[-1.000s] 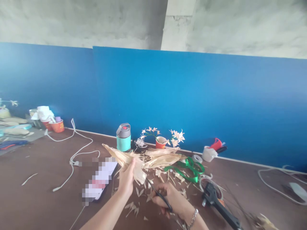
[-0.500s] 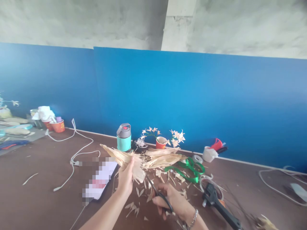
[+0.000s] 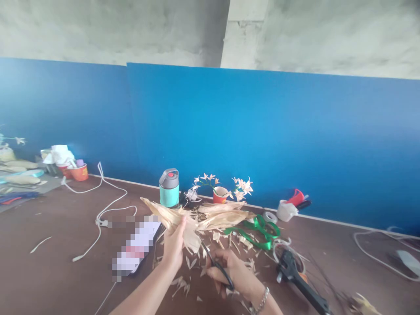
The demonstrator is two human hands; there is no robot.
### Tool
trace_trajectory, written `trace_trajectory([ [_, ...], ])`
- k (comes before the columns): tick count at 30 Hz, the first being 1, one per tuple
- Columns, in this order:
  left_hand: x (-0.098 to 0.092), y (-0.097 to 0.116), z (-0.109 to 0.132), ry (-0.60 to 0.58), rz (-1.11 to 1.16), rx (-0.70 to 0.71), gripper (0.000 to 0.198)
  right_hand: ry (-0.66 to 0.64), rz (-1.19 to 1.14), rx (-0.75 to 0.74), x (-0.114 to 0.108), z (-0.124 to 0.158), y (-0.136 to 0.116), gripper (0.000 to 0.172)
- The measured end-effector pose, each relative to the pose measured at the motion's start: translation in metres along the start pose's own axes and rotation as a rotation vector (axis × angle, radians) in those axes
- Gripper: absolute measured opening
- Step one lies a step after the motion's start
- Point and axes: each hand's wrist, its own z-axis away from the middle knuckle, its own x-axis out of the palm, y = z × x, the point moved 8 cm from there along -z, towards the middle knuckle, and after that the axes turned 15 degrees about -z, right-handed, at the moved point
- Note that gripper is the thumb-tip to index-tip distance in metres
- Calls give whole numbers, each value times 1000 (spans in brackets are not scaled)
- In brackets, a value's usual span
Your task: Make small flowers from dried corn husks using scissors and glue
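My left hand (image 3: 174, 239) is closed on a dry, pale corn husk (image 3: 193, 238), whose pointed end sticks out to the upper left. In my right hand (image 3: 229, 271) is a pair of scissors (image 3: 215, 261) with black handles. The blades point up and left, close to the lower edge of the husk; whether they touch it I cannot tell. Cut petal-shaped husk pieces (image 3: 181, 284) lie scattered on the table below. More whole husks (image 3: 226, 218) lie just behind my hands.
Behind the husks stand a turquoise flask (image 3: 169, 192) and a red paper cup (image 3: 219, 197) with husk flowers (image 3: 243, 188). Green ribbon (image 3: 262, 234), a tape roll (image 3: 270, 217) and a black clamp-like tool (image 3: 298, 280) lie right. A phone (image 3: 139, 245) and white cable (image 3: 111, 210) lie left.
My left hand and the husk have shifted slightly to the right. The scissors stay beside the husk's lower edge, with my right hand nearly still.
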Motion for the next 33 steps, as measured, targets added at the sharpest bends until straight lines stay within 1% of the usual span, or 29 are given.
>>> trace_trajectory([
  [8,-1,3,-1,11,-34,28,35,49,26,-10,-4,-1,0,16],
  [15,-2,3,-1,15,-82,27,36,63,14,-26,-5,0,-3,19],
  [21,-2,1,-4,-11,-75,39,38,83,22,-16,-4,2,-5,20],
  [26,-2,-1,-6,-29,-72,35,35,61,2,-15,-3,1,-5,19],
  [33,-2,0,-5,-13,-69,27,33,52,9,-19,-2,2,-7,14],
])
